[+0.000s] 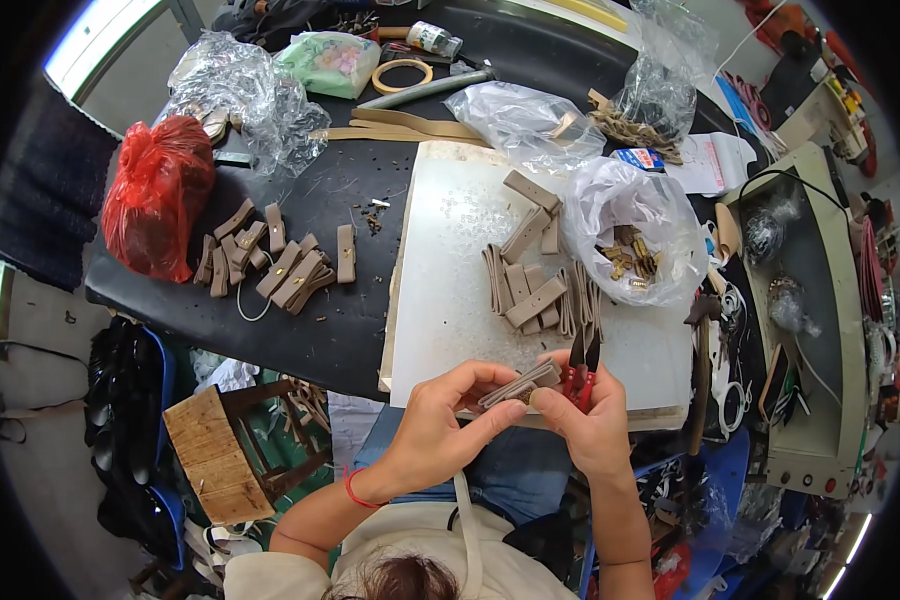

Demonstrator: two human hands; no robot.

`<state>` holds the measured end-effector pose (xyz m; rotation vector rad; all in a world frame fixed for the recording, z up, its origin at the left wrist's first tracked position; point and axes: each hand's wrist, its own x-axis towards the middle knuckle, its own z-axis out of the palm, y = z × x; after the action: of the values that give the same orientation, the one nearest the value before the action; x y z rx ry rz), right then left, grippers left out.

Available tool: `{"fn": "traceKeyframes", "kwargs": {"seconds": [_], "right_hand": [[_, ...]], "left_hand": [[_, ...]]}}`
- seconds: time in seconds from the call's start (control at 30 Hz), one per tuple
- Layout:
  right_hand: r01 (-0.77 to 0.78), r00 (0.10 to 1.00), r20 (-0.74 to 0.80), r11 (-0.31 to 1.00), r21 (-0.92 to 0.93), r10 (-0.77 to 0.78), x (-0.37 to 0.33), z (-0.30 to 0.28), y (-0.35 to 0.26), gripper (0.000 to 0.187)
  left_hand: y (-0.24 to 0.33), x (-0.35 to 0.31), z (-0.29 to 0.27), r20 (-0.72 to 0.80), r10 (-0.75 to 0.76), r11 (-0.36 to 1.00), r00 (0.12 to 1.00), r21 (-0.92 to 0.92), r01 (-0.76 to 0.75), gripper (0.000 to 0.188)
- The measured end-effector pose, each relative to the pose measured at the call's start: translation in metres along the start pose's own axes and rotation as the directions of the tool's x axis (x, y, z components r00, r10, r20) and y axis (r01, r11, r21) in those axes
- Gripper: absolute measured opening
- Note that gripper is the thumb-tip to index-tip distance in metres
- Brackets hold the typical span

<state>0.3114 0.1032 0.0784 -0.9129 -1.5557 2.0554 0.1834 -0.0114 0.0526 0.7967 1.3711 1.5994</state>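
My left hand (435, 420) pinches a folded taupe strap (518, 386) between thumb and fingers, just over the near edge of the white board (440, 290). My right hand (592, 425) meets it from the other side, its thumb at the strap's end. Tucked in that right hand is a pair of red-handled snips (578, 386), dark blades pointing away from me and apart. Beyond my hands, more folded taupe straps (536, 303) lie in a loose pile on the board. A clear plastic bag (595, 195) at its far right holds gold-coloured metal pieces (630, 262).
On the black table to the left lie strap pieces with gold fittings (295, 277) beside a red bag (160, 195). Farther back are clear plastic bags (240, 95), a tape roll (402, 76) and a metal rod (425, 90). A wooden stool (215, 455) stands at lower left.
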Motion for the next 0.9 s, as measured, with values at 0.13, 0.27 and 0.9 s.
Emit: {"fn": "traceKeyframes", "kwargs": {"seconds": [0.13, 0.27, 0.9], "right_hand": [[-0.032, 0.997, 0.070, 0.991, 0.128, 0.023, -0.003, -0.005, 0.014, 0.028], [-0.035, 0.999, 0.045, 0.975, 0.218, 0.026, -0.006, 0.000, 0.016, 0.024], [0.478, 0.748, 0.209, 0.294, -0.828, -0.629, -0.012, -0.006, 0.002, 0.037]], "left_hand": [[0.000, -0.001, 0.002, 0.029, -0.008, 0.998, 1.000, -0.054, 0.010, 0.027], [0.001, -0.005, 0.003, 0.055, 0.028, 0.999, 0.998, 0.031, -0.029, 0.025], [0.010, 0.008, -0.003, 0.205, -0.327, 0.760, 0.922, -0.522, 0.386, 0.046]]}}
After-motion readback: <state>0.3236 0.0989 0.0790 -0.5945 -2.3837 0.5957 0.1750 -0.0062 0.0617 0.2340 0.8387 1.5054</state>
